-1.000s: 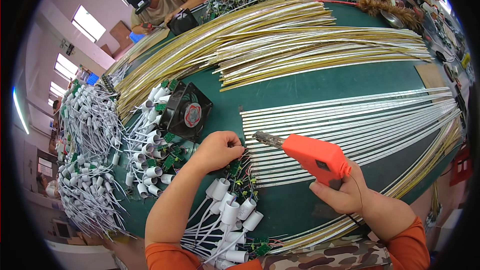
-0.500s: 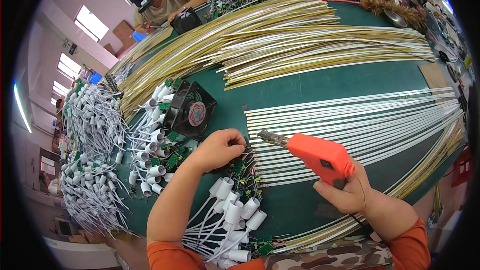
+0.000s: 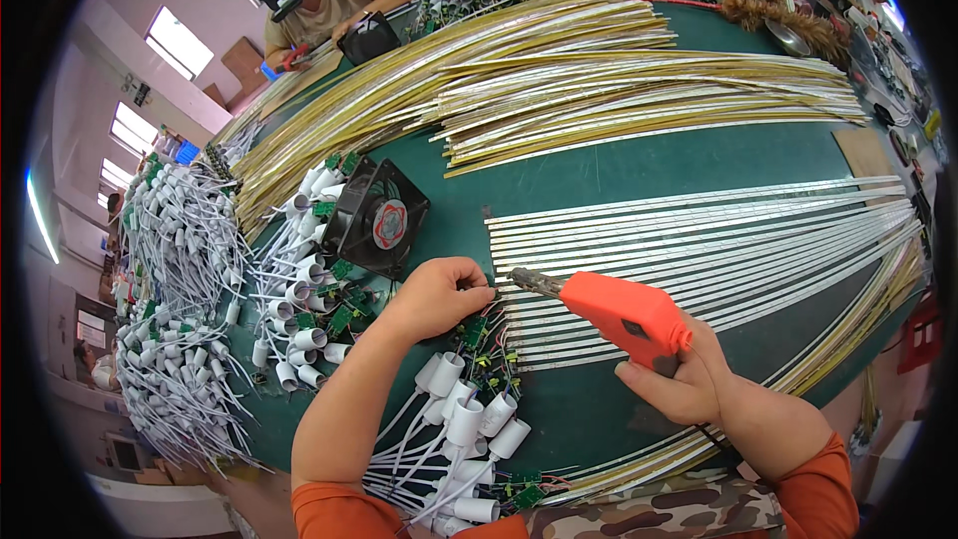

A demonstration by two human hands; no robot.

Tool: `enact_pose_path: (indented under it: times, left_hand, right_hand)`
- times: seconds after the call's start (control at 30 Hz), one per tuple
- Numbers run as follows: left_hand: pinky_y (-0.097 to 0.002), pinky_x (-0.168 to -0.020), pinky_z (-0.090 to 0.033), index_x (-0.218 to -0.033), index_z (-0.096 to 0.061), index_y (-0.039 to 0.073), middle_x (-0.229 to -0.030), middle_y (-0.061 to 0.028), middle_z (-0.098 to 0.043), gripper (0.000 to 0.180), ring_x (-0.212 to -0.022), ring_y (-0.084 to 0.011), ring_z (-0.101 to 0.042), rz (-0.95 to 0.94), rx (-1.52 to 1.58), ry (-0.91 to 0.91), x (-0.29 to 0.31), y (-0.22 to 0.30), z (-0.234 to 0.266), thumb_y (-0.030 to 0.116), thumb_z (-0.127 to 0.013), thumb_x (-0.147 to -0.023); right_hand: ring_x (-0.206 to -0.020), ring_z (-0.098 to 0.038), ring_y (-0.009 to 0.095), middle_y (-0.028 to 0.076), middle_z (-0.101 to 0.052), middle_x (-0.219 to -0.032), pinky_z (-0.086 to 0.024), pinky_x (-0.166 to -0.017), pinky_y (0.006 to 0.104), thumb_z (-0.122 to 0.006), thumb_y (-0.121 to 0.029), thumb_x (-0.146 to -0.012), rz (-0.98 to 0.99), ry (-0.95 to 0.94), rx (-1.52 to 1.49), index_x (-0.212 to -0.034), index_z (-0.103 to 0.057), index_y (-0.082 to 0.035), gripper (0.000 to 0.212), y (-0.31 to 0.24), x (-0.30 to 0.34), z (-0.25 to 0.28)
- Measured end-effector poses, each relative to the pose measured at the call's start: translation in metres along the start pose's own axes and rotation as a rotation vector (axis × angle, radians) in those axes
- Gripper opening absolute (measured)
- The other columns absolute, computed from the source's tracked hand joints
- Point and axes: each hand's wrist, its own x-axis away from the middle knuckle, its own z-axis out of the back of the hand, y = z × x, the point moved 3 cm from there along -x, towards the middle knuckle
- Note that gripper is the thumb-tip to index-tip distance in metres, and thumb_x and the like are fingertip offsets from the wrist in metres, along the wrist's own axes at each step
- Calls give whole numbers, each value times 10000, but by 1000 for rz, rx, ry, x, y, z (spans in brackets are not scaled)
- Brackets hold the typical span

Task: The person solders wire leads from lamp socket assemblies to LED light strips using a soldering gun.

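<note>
My right hand [image 3: 689,374] grips an orange-red soldering gun [image 3: 624,314]. Its dark metal tip points left, over the left ends of a fanned row of silver LED strips [image 3: 639,230]. Close to that tip, my left hand [image 3: 444,294] is pinched at the strip ends around a thin wire [image 3: 496,288], mostly hidden by the fingers. Below the left hand, small green circuit boards [image 3: 489,364] with thin wires lie along the strip ends. White cylindrical lamp caps [image 3: 464,424] with white cables are bunched nearer to me.
A black square fan [image 3: 379,220] stands left of the strips. Heaps of white caps and cables [image 3: 185,240] cover the left side. Long bundles of yellow and silver strips [image 3: 639,90] lie across the back. Across the green table [image 3: 559,175], another person [image 3: 324,0] works beside a black box.
The soldering gun has shifted slightly left and down, its tip nearer to the left fingertips. My left hand has edged right, still pinched. Across the table, the other person's head and hands have moved.
</note>
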Motion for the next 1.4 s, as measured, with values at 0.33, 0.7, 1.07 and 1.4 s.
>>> enact_pose_path:
  times: [0.33, 0.7, 1.07, 1.4]
  left_hand:
    - [-259, -564, -422, -788, -656, 6, -678, 2, -609, 156, -619, -72, -511, -18, -79, 10, -2, -1, 0, 146, -709, -832]
    - [-282, -605, -441, -783, -664, 3, -681, -26, -632, 176, -636, -97, -532, -17, -125, 14, -3, 0, 0, 170, -705, -819]
    - [-294, -614, -458, -768, -662, -2, -678, -41, -639, 187, -634, -113, -548, -5, -116, 19, -6, 0, -3, 177, -699, -809]
    - [-314, -505, -371, -584, -556, -30, -527, -57, -484, 157, -563, -117, -504, -257, -183, 171, -28, -38, 3, 62, -682, -600]
  right_hand:
    - [-809, -631, 251, 102, -638, -932, -508, -758, 338, -712, -123, -817, 37, -32, 54, -1263, -556, -34, 480, -1, -9, -12]
    - [-842, -649, 280, 125, -653, -965, -515, -775, 351, -716, -149, -818, -7, -53, 138, -1273, -553, -32, 497, -2, -7, -13]
    - [-822, -623, 191, 85, -653, -952, -493, -759, 313, -724, -153, -820, -73, 35, 73, -1250, -563, -34, 474, -13, 6, 7]
    - [-790, -530, 64, -18, -587, -928, -456, -686, 257, -702, -134, -879, 155, 757, 1, -1235, -570, -40, 392, -81, 117, 161]
